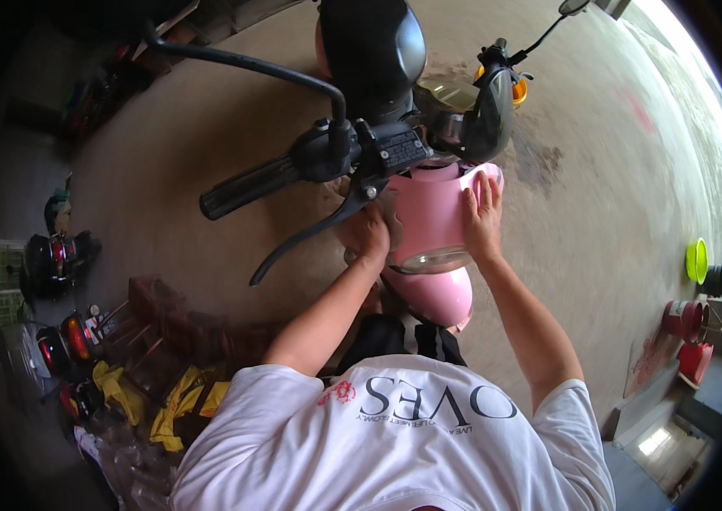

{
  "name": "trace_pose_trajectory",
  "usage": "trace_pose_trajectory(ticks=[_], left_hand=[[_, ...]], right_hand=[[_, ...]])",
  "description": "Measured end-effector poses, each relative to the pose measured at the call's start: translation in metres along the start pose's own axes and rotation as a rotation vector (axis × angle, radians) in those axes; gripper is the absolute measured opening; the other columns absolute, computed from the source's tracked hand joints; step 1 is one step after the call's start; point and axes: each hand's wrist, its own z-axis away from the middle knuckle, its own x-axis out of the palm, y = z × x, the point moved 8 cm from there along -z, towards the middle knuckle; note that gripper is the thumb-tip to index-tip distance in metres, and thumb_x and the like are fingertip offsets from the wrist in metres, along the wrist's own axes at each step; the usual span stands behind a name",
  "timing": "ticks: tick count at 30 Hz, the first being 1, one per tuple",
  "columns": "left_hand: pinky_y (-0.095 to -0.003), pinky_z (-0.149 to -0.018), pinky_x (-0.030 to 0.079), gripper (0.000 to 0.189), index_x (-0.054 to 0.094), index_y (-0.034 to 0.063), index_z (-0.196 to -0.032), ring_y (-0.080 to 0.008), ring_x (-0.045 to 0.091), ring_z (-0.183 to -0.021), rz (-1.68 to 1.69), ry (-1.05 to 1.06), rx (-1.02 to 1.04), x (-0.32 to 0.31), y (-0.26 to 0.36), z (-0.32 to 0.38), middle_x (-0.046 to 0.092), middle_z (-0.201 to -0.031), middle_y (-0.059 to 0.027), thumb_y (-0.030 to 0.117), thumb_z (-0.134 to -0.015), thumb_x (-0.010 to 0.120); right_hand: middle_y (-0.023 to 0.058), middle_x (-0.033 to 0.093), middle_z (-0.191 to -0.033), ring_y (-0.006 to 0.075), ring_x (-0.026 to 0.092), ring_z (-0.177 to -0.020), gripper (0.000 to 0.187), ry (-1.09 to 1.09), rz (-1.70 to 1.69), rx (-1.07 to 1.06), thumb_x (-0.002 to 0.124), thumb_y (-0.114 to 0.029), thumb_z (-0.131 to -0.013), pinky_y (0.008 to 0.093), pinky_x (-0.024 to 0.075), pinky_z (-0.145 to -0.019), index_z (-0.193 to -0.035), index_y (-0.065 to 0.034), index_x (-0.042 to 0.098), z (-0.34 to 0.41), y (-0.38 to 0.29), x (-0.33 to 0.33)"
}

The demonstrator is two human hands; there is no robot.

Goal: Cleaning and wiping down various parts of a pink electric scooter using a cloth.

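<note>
In front of me stands a scooter with a pink front panel (430, 214), a clear lens along its lower edge, and a pink front fender (440, 297) below. My right hand (483, 214) lies flat against the panel's right side, fingers pointing up. At the panel's left side is my left hand (364, 230), its fingers partly hidden behind the black brake lever (319, 231). A black handlebar grip (249, 186) and a mirror stem extend to the left above it. The round instrument cluster (447, 96) and black seat (373, 51) lie beyond the panel.
A yellow bucket (519, 92) stands behind the right handlebar. Red buckets (682, 319) and a green basin (696, 260) are along the right side. At the lower left are parked scooters (57, 255), brown wooden furniture (153, 300) and yellow cloth (119, 389).
</note>
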Motion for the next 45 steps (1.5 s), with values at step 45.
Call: trace_pose_trajectory(ticks=[45], left_hand=[[-0.0388, -0.105, 0.020, 0.043, 0.040, 0.0028, -0.126, -0.0303, 0.032, -0.125, 0.498, -0.073, 0.217, 0.022, -0.019, 0.080, 0.032, -0.136, -0.0179, 0.030, -0.093, 0.037]], right_hand=[[0.0220, 0.024, -0.138, 0.0363, 0.022, -0.130, 0.053, -0.070, -0.052, -0.083, 0.040, -0.039, -0.093, 0.0408, 0.0202, -0.106, -0.135, -0.0079, 0.034, -0.005, 0.004, 0.001]])
